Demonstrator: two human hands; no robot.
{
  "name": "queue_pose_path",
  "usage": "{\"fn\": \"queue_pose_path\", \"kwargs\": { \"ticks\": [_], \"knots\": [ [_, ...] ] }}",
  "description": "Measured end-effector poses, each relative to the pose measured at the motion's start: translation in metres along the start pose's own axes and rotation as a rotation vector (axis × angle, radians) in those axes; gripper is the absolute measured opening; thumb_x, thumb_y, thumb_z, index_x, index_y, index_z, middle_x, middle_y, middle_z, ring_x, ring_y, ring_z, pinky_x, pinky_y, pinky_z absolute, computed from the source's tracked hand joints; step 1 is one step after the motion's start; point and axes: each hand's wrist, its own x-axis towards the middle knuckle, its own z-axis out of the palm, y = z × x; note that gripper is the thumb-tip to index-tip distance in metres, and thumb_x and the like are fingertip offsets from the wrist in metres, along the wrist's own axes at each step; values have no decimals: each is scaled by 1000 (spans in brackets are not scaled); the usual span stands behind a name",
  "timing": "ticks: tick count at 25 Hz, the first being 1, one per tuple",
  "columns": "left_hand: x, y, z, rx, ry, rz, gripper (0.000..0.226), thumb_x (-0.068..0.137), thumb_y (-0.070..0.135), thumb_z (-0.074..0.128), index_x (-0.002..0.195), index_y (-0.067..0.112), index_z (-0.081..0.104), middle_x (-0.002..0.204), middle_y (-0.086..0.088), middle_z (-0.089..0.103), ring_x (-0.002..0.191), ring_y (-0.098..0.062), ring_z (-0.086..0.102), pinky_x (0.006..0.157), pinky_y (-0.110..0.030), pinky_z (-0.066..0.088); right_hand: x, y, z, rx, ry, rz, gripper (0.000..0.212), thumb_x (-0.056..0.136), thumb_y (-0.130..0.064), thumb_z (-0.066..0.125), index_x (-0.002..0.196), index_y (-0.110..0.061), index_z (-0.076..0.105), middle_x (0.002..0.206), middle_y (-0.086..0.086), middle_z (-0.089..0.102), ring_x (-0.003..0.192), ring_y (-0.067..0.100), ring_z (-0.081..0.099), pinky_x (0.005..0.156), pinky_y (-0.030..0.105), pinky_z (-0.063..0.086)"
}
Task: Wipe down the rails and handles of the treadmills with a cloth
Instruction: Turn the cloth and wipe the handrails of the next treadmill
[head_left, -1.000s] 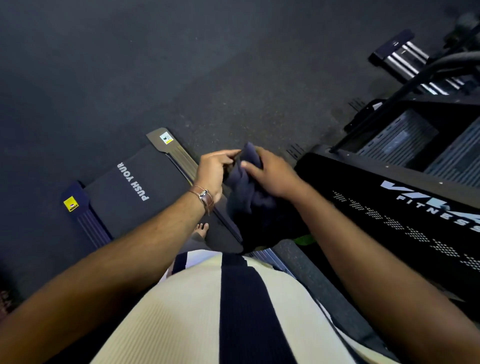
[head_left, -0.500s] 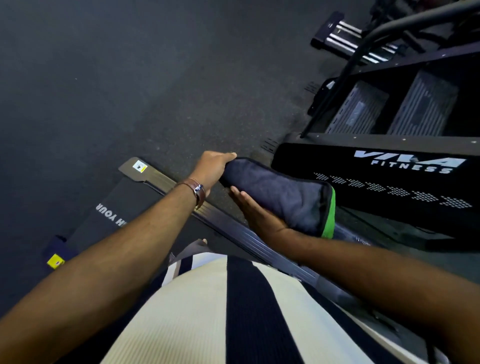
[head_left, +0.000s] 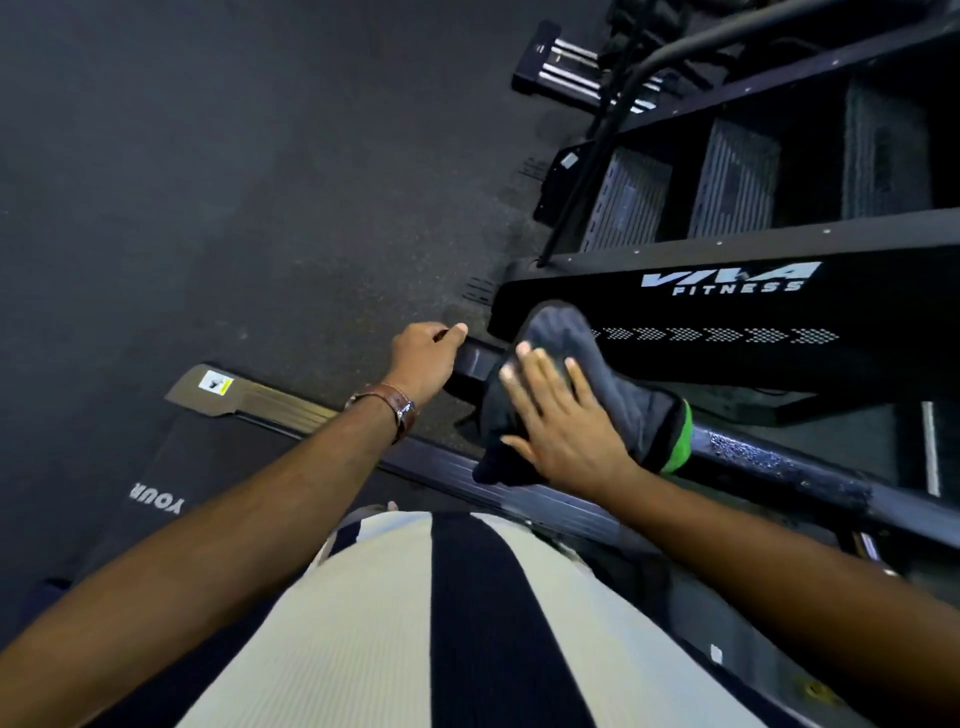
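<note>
The right hand (head_left: 563, 428) lies flat with straight fingers on a dark cloth (head_left: 618, 395) with a green edge, pressing it onto the treadmill rail (head_left: 779, 462). The left hand (head_left: 426, 358), a watch (head_left: 402, 410) on its wrist, curls around the rail's end just beside the cloth. The belt (head_left: 208, 467) lies below.

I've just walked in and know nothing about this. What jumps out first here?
Centre frame, the right hand presses a dark cloth with a green edge flat over a treadmill handrail. Just left, the left hand, a brown wristwatch on its wrist, grips the rail's end. Behind, white VIVA FITNESS lettering stands out on a black machine.
</note>
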Motion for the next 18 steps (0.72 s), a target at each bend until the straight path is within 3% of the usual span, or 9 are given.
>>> {"fn": "queue_pose_path", "kwargs": {
  "ticks": [2, 4, 6, 8, 10, 11, 14, 16, 18],
  "knots": [
    [0, 0, 3, 63, 20, 48, 39, 88, 41, 53, 75, 8, 67, 76, -10, 68, 79, -30, 60, 74, -38, 48, 45, 0, -19, 245, -152, 389, 76, 89, -75, 30, 123, -13, 58, 128, 14, 62, 117, 32, 58, 88, 42, 46],
    [-2, 1, 4, 106, 41, 82, 37, 88, 41, 51, 78, 11, 69, 81, -11, 69, 81, -31, 60, 71, -36, 47, 84, -4, -24, 375, -339, 569, 81, 83, -84, 11, 88, -22, 62, 98, 9, 71, 91, 34, 65, 63, 37, 40],
    [-1, 2, 1, 116, 46, 118, 36, 87, 43, 50, 74, 15, 68, 75, -5, 68, 73, -25, 58, 63, -29, 40, 86, 5, -24, 412, -363, 504, 79, 82, -83, 7, 89, -24, 58, 97, 9, 70, 90, 36, 64, 63, 37, 35],
    [0, 2, -1, 135, 5, 172, 36, 86, 45, 50, 69, 17, 65, 64, 2, 62, 63, -18, 53, 60, -25, 34, 62, 27, -25, 413, -371, 518, 75, 82, -84, 8, 99, -29, 56, 107, 10, 69, 99, 37, 63, 68, 40, 39],
    [1, 1, -3, 121, -33, 184, 35, 86, 46, 51, 66, 20, 63, 58, 8, 58, 58, -13, 51, 55, -25, 31, 53, 50, -21, 472, -599, 664, 84, 79, -87, 15, 113, -28, 64, 120, 14, 66, 110, 37, 61, 85, 44, 46],
    [2, 1, -4, 114, -50, 180, 35, 86, 47, 52, 64, 21, 62, 57, 9, 57, 56, -10, 51, 52, -24, 31, 65, 59, -18, 634, -778, 747, 80, 84, -82, 25, 117, -22, 66, 125, 15, 64, 112, 35, 60, 94, 41, 47],
    [2, 2, -7, 118, -79, 203, 37, 86, 46, 53, 57, 23, 57, 54, 9, 56, 54, -4, 49, 47, -20, 30, 117, 60, -8, 1154, -1081, 779, 50, 100, -45, 42, 123, -7, 65, 127, 15, 64, 114, 28, 62, 108, 43, 41],
    [2, 4, -11, 134, -110, 288, 38, 89, 40, 53, 55, 22, 52, 53, 6, 53, 53, -8, 49, 48, -24, 32, 129, 45, -8, 1140, -1001, 776, 52, 100, -48, 39, 124, -9, 64, 128, 13, 63, 116, 26, 60, 108, 43, 41],
    [4, 7, -15, 222, -154, 440, 39, 93, 31, 49, 57, 16, 48, 53, -1, 50, 55, -24, 50, 51, -32, 33, 106, 32, -17, 830, -710, 735, 62, 95, -66, 28, 113, -21, 67, 121, 6, 66, 110, 26, 60, 93, 41, 45]
  ]
}}
